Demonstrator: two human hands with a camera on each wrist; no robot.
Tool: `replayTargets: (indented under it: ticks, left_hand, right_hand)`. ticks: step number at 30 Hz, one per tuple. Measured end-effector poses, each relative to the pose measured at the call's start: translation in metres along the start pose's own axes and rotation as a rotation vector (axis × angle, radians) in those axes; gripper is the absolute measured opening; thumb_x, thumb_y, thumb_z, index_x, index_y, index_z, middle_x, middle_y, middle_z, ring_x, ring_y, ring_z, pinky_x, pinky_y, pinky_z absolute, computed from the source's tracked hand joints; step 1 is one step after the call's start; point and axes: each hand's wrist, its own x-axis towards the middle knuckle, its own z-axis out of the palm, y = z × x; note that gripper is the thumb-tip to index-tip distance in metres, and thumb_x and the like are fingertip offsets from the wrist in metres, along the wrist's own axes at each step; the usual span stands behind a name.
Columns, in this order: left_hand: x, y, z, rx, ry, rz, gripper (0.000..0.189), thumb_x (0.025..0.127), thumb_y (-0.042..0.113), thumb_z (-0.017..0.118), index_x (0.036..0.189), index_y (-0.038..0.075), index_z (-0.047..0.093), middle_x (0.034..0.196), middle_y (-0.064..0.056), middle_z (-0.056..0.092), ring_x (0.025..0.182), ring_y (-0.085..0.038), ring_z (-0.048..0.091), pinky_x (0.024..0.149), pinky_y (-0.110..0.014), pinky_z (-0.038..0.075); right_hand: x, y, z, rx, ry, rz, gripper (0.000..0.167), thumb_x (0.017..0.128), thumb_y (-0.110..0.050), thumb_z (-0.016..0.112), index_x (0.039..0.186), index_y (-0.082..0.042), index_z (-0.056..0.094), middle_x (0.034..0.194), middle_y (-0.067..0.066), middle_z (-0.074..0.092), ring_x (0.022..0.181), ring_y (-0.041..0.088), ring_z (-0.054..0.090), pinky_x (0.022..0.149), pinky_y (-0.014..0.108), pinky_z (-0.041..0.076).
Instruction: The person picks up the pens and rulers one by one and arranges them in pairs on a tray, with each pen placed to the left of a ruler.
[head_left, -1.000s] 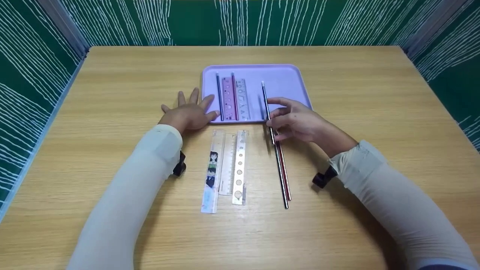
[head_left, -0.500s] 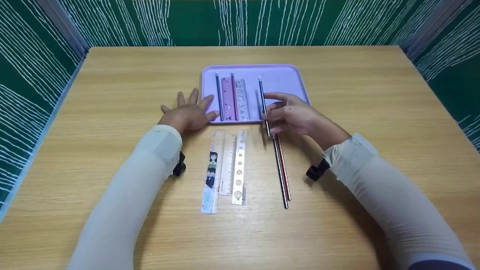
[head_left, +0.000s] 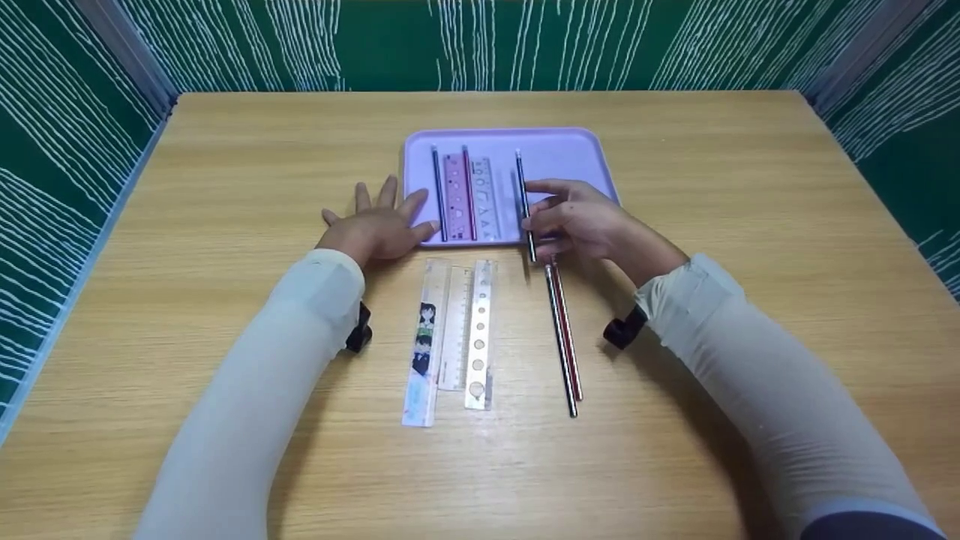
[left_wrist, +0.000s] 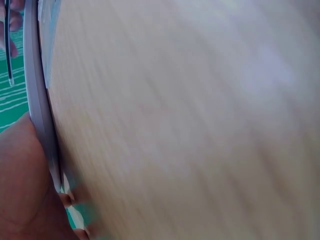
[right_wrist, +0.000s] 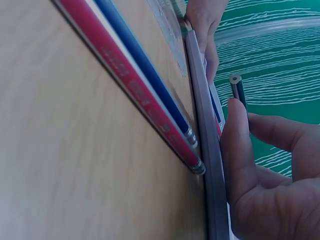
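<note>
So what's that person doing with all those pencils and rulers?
The person's right hand is pinching a dark pencil over the purple tray. The left hand rests at the tray's near left corner. Two other pencils and two rulers already lie in the tray, alternating. Three more rulers and two more pencils are on the table in front of it.

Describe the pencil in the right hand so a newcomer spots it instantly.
Find the purple tray on the wooden table. Over its near edge, the right hand pinches a dark pencil. Unlike the other four pencils, which lie on tray or table, it is held raised.
</note>
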Motion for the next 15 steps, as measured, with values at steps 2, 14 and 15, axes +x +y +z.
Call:
replayTargets:
  ticks: [2,14,15]
  left_hand:
    - [0.0,0.0,0.0,0.0,0.0,-0.001,0.076,0.097,0.078,0.028,0.158,0.052,-0.008,0.168,0.002,-0.029,0.15,-0.043,-0.032,0.104,-0.086,-0.016]
    - [0.0,0.0,0.0,0.016,0.004,0.004,0.075,0.098,0.077,0.026,0.159,0.051,-0.008,0.169,0.0,-0.028,0.151,-0.045,-0.03,0.105,-0.086,-0.014]
    - [0.0,0.0,0.0,0.015,0.004,0.003,0.075,0.097,0.077,0.027,0.159,0.051,-0.008,0.169,0.0,-0.028,0.151,-0.045,-0.03,0.105,-0.086,-0.015]
  right_hand:
    - [0.002,-0.001,0.0,-0.007,0.005,0.003,0.08,0.091,0.007,0.066,0.161,-0.016,0.032,0.12,0.009,0.054,0.085,0.018,0.066,0.068,0.034,0.065]
    - [0.016,-0.009,0.004,-0.028,0.022,0.035,0.081,0.091,0.005,0.067,0.161,-0.019,0.033,0.119,0.011,0.057,0.084,0.02,0.07,0.066,0.033,0.064]
    - [0.017,-0.01,0.004,-0.03,0.025,0.04,0.082,0.091,0.005,0.067,0.161,-0.019,0.032,0.12,0.011,0.057,0.085,0.02,0.07,0.067,0.033,0.064]
